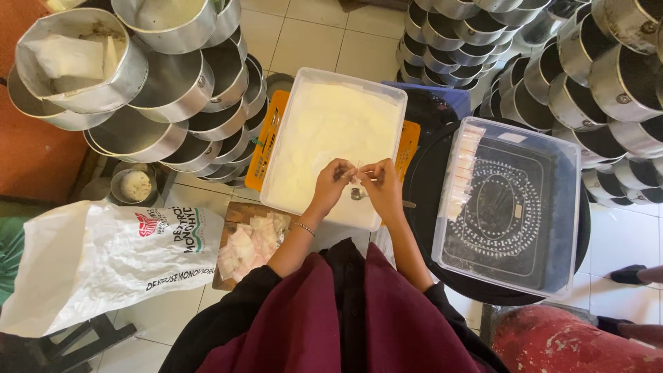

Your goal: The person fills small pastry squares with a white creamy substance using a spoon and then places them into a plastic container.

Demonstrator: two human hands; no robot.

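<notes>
Stacks of round metal pans (173,103) are leaning on both sides of the tiled floor (311,34), more of them (587,69) at upper right. A big white printed sack (90,255) is lying at lower left. A clear plastic bin (507,204) is sitting to my right on a round black tray (421,186), with a row of small filled packets (461,173) lining its left wall. Straight ahead I'm working over a white plastic tub (331,141) full of white powder, resting on an orange crate (261,141). A wooden board (238,214) beside my left forearm is carrying a pile of small empty plastic packets (252,242). A small metal cup with whitish content (135,185) is sitting under the left pan stack.

My left hand (333,181) and right hand (378,183) are meeting over the tub's near edge, almost touching. Fingers of both hands are pinching together on a tiny clear packet (358,173) held between them, just above the powder. A small spoon (359,195) is lying just below my hands on the tub edge; can't tell if a finger is touching it. A thin bracelet (302,226) is sitting on my left wrist.
</notes>
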